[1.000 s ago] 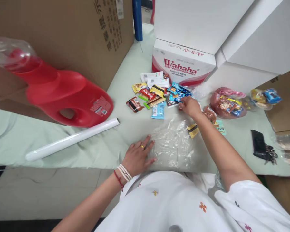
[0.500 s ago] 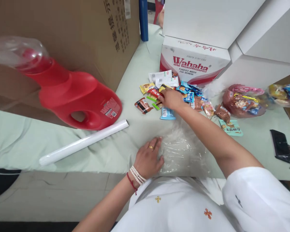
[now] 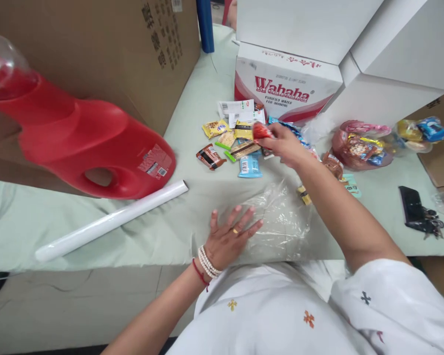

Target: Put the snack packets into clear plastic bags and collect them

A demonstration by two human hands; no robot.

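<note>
My right hand (image 3: 283,144) is closed on a red snack packet (image 3: 261,132), held over the loose pile of wrapped snacks. Around it lie a yellow packet (image 3: 215,128), a brown one (image 3: 210,157), a light blue one (image 3: 250,165) and white sachets (image 3: 241,110). My left hand (image 3: 229,236) rests with fingers spread at the edge of a clear plastic bag (image 3: 281,217), which lies flat near the table's front edge. A small yellow packet (image 3: 304,195) shows just beside my right forearm, partly hidden by it.
A large red bottle (image 3: 107,143) and a white roll (image 3: 113,220) are on the left, before a brown carton (image 3: 96,59). White boxes, one a Wahaha carton (image 3: 284,93), stand behind. At right are filled snack bags (image 3: 364,145) and a black phone-like object with keys (image 3: 416,209).
My right hand has picked the red packet out of the pile and moved right. The fingers of my left hand have spread. A small yellow packet now shows beside my right forearm.
</note>
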